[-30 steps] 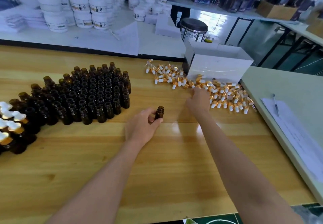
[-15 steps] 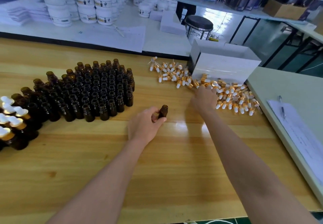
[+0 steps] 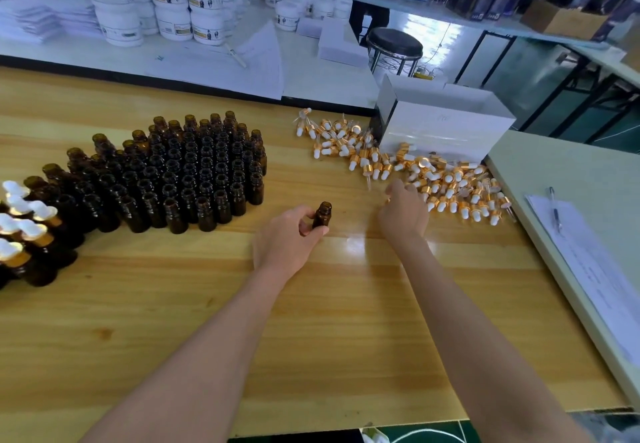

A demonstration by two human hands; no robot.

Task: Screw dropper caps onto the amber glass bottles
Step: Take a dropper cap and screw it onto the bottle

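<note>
On the wooden worktable (image 3: 311,321), the left hand (image 3: 287,240) pinches an uncapped amber bottle (image 3: 322,216) upright in front of the open bottles. The right hand (image 3: 403,216) rests at the edge of the dropper caps (image 3: 446,179), blurred; I cannot tell whether it holds one.

Left hand (image 3: 287,238) and right hand (image 3: 403,214) bare; both forearms bare, slim, uncovered down to frame edge.
</note>
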